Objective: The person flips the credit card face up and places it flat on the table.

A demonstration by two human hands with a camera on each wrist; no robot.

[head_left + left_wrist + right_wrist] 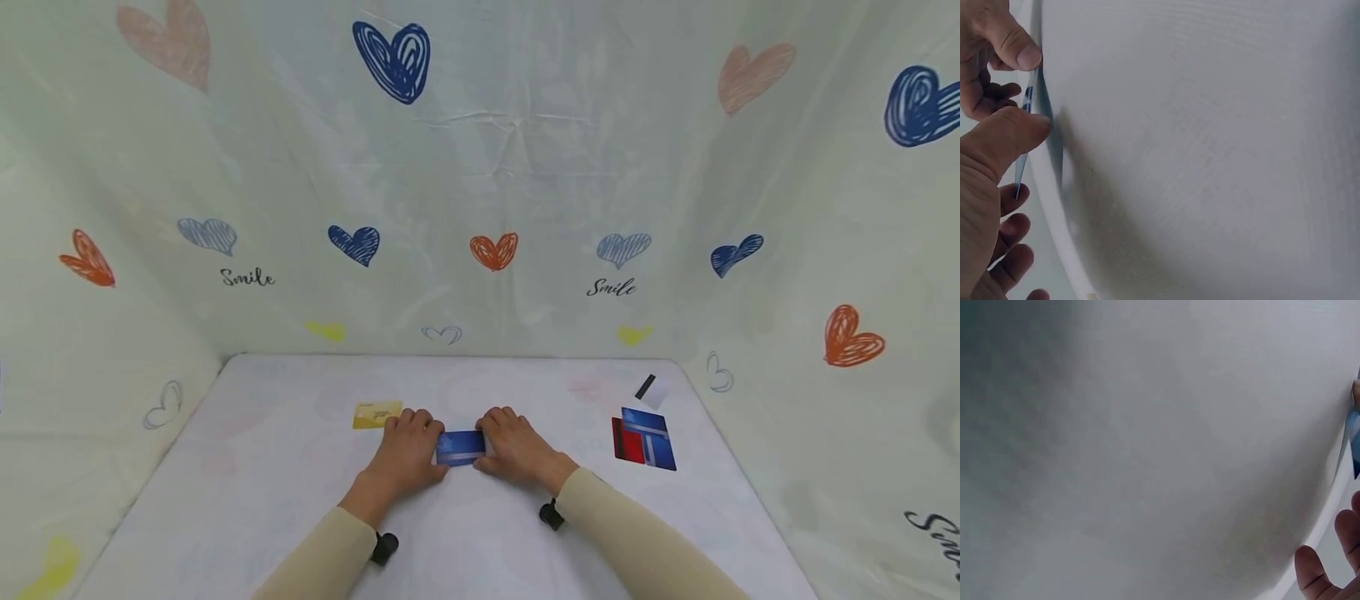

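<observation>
A blue card with a paler band spans the gap between the two hands, low over the white table. The left hand pinches its left end, and the right hand grips the opposite end. Seen almost edge-on in the left wrist view, the card has a thumb at each end on the near side. Only some fingers of the right hand enter the right wrist view, below a corner of the card. Just beyond the left hand lies a yellow card.
On the right of the table, blue cards overlap a red card. Behind them is a whitish card with a black stripe. A heart-printed curtain surrounds the table's back and sides.
</observation>
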